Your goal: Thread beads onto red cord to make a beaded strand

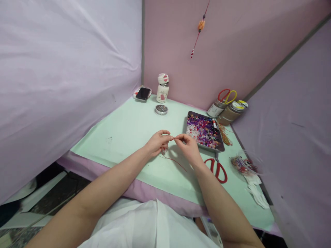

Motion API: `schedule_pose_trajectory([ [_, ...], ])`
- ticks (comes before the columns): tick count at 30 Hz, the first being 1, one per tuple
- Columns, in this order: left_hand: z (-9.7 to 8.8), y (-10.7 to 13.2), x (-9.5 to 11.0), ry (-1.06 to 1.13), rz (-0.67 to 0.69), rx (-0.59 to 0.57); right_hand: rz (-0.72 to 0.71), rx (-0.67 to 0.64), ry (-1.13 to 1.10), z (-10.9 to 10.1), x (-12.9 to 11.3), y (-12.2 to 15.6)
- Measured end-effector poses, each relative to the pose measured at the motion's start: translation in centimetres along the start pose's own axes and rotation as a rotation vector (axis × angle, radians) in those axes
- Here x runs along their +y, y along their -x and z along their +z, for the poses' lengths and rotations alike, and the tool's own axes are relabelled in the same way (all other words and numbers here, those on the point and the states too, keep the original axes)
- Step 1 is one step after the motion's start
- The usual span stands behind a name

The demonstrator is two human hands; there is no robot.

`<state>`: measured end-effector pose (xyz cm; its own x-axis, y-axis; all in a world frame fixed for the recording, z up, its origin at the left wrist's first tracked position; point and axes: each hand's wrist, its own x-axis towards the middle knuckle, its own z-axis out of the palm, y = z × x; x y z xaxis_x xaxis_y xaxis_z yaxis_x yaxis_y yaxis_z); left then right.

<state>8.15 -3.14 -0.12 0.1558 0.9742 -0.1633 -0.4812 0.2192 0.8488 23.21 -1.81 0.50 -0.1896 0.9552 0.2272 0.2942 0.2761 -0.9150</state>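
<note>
My left hand (pixel 158 143) and my right hand (pixel 188 146) meet fingertip to fingertip above the middle of the table. Both are closed in a pinch on a thin red cord (pixel 178 162), with a tiny red piece showing between the fingertips. The cord's loose end trails down to the right over the green cloth. A clear bead or similar small piece (pixel 164 150) hangs by the curled fingers of my left hand. Just beyond my right hand lies a dark tray of mixed beads (pixel 221 148), purple, clear and red.
Red-handled scissors (pixel 219 172) lie right of my right forearm. Behind stand a white bottle (pixel 162 93), a round tin (pixel 161 109), a phone (pixel 143 93) and jars (pixel 229 113) with scissors. A bag of beads (pixel 243 164) and white gloves (pixel 257 194) lie at right. A beaded cord (pixel 201 24) hangs on the wall.
</note>
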Motion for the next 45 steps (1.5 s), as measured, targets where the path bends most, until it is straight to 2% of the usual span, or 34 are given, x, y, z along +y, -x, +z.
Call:
schedule_pose_trajectory([
  [9,0.21,0.03,0.55,0.062,-0.05,0.012,0.016,0.009,-0.022,-0.04,-0.37,0.08],
  [18,0.07,0.01,0.02,-0.004,-0.002,-0.001,0.195,-0.031,-0.122,-0.17,-0.21,0.09],
  [31,0.24,0.35,0.14,-0.084,0.005,-0.013,0.166,-0.074,-0.103,-0.2,0.11,0.06],
  [45,0.27,0.41,0.05,-0.106,0.007,-0.006,0.113,-0.05,-0.04,-0.17,0.06,0.08],
])
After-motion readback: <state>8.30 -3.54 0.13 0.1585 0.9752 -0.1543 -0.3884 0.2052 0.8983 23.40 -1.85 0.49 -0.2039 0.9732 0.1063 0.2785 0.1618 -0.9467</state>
